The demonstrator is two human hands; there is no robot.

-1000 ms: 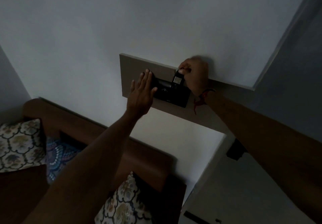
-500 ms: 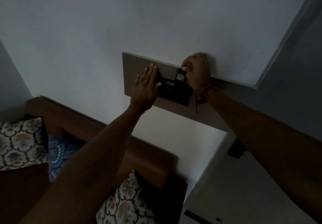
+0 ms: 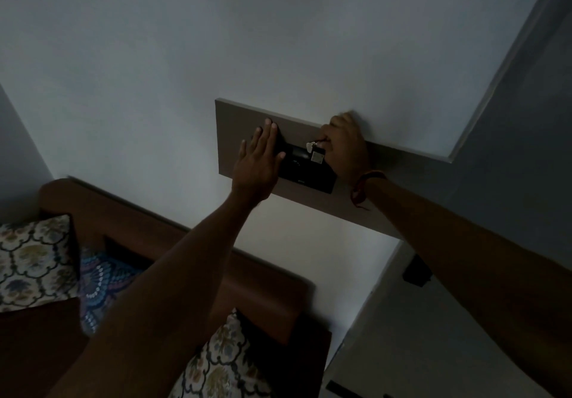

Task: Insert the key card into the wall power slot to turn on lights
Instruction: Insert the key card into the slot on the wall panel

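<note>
The room is dark. A black power slot unit is mounted on a grey-brown wall panel. My right hand pinches a small key card with a metal ring at its top, held against the unit's upper right part. How deep the card sits in the slot is hidden by the dim light. My left hand lies flat with fingers spread against the panel, covering the unit's left end. A red thread band circles my right wrist.
A brown sofa with patterned cushions stands below against the white wall. A grey wall edge runs up on the right. A dark small box sits low on the right wall.
The card in my right hand has dropped lower against the black unit. My left hand has slid a little up and right along the panel. The room stays dark.
</note>
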